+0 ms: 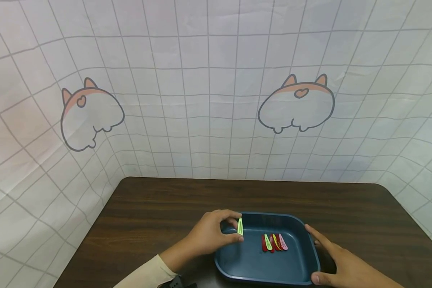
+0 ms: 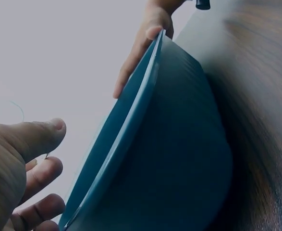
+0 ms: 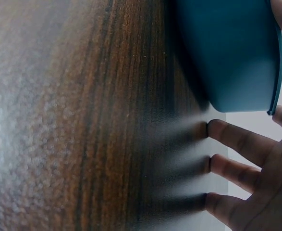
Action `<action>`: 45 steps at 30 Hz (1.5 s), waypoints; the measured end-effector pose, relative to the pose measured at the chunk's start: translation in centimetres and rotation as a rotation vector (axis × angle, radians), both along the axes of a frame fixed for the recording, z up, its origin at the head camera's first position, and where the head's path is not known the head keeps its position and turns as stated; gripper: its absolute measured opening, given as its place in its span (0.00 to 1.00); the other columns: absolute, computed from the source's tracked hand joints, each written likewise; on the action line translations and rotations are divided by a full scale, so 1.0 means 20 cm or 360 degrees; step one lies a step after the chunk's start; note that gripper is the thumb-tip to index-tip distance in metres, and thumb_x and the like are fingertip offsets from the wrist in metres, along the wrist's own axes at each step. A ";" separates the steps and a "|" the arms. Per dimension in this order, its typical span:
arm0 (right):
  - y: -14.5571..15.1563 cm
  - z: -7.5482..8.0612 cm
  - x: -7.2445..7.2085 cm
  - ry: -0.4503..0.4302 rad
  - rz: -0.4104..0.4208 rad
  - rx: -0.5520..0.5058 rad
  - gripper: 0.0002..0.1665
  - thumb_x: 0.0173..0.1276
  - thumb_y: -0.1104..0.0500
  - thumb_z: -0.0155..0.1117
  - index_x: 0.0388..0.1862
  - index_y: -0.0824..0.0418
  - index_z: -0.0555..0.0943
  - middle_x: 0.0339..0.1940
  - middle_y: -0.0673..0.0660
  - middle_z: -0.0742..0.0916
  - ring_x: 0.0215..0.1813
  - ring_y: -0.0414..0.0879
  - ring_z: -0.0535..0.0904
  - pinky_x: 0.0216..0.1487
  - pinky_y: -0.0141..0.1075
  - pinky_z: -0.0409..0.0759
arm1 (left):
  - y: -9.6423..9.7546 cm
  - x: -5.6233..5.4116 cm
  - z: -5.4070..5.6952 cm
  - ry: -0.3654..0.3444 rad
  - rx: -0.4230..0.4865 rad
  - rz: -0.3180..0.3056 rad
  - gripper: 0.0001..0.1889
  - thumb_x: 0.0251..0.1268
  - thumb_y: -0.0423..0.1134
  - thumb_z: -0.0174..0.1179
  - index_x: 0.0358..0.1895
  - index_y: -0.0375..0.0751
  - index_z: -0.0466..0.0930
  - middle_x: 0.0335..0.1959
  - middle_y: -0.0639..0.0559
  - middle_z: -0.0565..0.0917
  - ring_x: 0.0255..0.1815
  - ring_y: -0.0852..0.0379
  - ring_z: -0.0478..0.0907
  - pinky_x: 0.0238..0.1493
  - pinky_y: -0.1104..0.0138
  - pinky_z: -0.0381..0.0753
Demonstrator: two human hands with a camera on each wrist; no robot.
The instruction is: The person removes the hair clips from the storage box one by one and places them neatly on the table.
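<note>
While left hand [image 1: 216, 232] pinches slim lime-green slotted clip [image 1: 240, 231] upright between thumb and fingers, lower centre of frame, against upper left of dark-blue rounded-rectangular tray [image 1: 245, 260], right hand [image 1: 340, 264] touches tray's right side, grip wide. Inside, red, green, yellow, pink clips [image 1: 276, 243] in row.
</note>
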State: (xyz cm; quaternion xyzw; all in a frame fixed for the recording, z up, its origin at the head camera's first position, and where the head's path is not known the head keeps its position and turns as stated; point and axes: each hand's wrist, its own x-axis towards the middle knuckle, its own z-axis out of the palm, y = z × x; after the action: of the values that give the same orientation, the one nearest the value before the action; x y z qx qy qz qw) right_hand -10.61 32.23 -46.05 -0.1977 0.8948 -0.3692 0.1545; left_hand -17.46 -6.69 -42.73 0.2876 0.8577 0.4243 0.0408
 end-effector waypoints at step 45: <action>0.00 0.01 0.00 -0.0036 -0.0021 0.0018 0.60 0.70 0.48 0.69 0.86 0.43 0.39 0.73 0.78 0.69 0.65 0.80 0.70 0.42 0.70 0.79 | -0.39 -0.02 -0.09 0.0092 -0.0055 0.0140 0.28 0.57 0.49 0.78 0.59 0.42 0.84 0.46 0.59 0.83 0.50 0.53 0.78 0.48 0.55 0.79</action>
State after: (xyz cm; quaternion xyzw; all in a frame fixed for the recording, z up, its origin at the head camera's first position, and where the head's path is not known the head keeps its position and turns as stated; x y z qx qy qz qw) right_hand -10.60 32.14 -45.77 -0.1866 0.8964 -0.3674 0.1634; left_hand -17.81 -14.50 -44.44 0.2609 0.8775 0.4024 0.0023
